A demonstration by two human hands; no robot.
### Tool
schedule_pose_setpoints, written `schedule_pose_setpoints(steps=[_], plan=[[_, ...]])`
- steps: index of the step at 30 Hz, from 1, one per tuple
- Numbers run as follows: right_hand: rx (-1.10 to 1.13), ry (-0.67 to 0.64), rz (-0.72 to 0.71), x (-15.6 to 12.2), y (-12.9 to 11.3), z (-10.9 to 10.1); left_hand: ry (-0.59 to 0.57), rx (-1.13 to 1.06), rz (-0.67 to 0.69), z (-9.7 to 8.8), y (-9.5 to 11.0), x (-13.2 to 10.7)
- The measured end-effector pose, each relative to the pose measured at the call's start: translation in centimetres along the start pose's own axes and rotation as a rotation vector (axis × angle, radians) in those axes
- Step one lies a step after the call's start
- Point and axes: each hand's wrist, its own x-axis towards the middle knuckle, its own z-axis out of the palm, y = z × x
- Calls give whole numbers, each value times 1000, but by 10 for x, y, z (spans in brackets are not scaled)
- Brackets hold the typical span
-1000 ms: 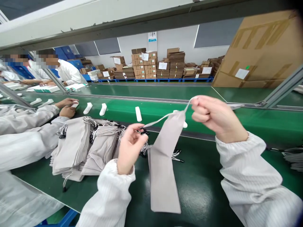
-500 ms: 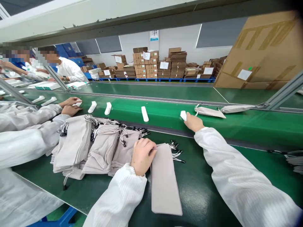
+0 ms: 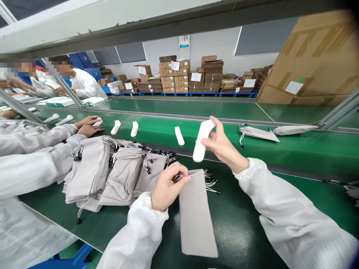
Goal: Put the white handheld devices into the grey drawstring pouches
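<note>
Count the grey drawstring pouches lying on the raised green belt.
2. One pouch lies right of the right hand, its drawstring hanging down; the other pouch lies just beyond it, near the metal post. More could be hidden past the view's right edge.

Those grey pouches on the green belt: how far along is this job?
Two closed pouches on the belt look done. In hand: the right hand holds a white item; the left hand pinches a flat pouch. Left: a pile of pouches and white items.
</note>
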Motion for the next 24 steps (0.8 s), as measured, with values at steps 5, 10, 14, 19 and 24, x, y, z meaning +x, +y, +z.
schedule_pose_setpoints(steps=[5, 10, 14, 19, 24], plan=[[29, -200, -17, -33, -32, 35, 164, -116, 14, 6, 10, 4], [-335, -534, 33, -41, -43, 36, 413, -177, 2, 8, 20, 7], [-454, -668, 47, -37, -61, 12, 530, -271, 19, -11, 18, 11], [-201, -567, 79, -39, -91, -29, 725, -486, -58, -39, 10, 13], [83, -62, -79, -39, -96, -29, 392, -208, -64, -17, -8, 4]])
